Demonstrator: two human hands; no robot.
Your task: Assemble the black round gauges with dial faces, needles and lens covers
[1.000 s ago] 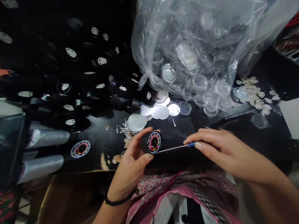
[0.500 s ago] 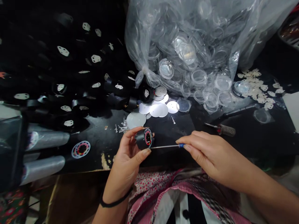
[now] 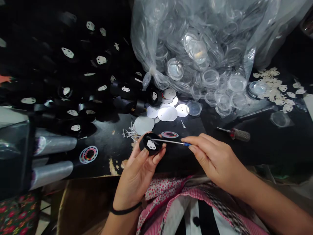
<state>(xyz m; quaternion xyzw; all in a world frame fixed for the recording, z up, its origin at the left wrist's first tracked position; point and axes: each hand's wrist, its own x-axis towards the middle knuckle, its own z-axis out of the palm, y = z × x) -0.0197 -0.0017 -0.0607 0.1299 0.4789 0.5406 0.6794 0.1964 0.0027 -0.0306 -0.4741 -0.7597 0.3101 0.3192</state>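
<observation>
Low over the front of the black table, my left hand (image 3: 140,168) is closed around a round black housing (image 3: 144,143). Its open face is turned up, and a white plate with small holes (image 3: 151,144) shows inside. My right hand (image 3: 212,153) pinches the blue end of a thin screwdriver (image 3: 168,141), whose metal shaft reaches left into the housing. The tip is hard to make out against the dark inside. Just behind the housing lies a printed dial disc (image 3: 170,134), flat on the table.
A clear bag of transparent round covers (image 3: 207,58) fills the back. Black housings (image 3: 122,104) with white plates crowd the left. White discs (image 3: 167,113), small white pins (image 3: 130,132), another screwdriver (image 3: 236,134), white plates (image 3: 274,85) and dial discs (image 3: 88,154) lie around.
The housing has turned from showing its printed dial to showing its open inside. That dial now lies on the table behind it. The screwdriver has risen and its shaft is in the housing.
</observation>
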